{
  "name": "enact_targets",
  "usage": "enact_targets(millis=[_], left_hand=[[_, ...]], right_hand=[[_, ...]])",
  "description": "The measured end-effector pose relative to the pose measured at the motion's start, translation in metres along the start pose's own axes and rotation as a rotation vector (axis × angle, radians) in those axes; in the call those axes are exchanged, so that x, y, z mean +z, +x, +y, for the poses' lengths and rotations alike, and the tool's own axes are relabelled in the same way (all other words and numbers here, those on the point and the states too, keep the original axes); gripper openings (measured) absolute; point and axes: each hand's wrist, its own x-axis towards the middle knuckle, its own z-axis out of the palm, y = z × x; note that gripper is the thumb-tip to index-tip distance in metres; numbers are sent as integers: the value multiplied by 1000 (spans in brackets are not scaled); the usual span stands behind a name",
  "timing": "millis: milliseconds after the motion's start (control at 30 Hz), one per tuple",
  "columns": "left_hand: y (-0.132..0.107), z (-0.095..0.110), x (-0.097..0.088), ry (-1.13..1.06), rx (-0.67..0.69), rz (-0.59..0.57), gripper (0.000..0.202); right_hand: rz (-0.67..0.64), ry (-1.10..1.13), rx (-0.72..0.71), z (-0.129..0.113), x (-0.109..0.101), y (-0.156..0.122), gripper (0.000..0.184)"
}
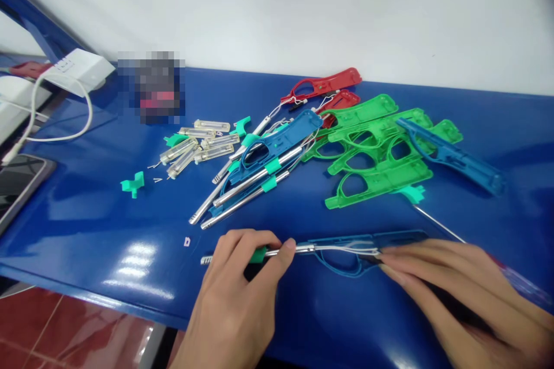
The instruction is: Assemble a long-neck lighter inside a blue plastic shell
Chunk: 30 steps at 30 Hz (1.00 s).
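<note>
One looped blue shell (pixel 389 238) meets a white-wired silver tube (pixel 304 248).

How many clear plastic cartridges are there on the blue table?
6 clear cartridges visible, beside the pile of metal tubes: two at the back, two in front of them toward the right, and two slanting at the front left. Another could be hidden underneath.
</note>
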Motion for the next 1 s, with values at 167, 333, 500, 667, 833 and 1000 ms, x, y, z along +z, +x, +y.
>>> enact_targets(millis=[167, 333, 500, 667, 833, 1000], left_hand=[[-2, 1, -1, 49, 3, -37, 66], [2, 1, -3, 99, 52, -83, 60], [10, 6, -7, 139, 87, -65, 56], [5, 8, -11, 158, 79, -96, 56], [9, 10, -6, -26, -56, -23, 30], [21, 12, 2, -140, -102, 1, 28]], right_hand=[[-5, -16, -22, 0, 1, 4, 22], [-8, -34, -26, 1, 1, 8, 23], [12, -26, -3, -2, 0, 4, 24], [-7, -30, 25, 0, 1, 2, 21], [-25, -24, 39, 3, -2, 2, 25], [-21, -48, -6, 3, -3, 5, 24]])
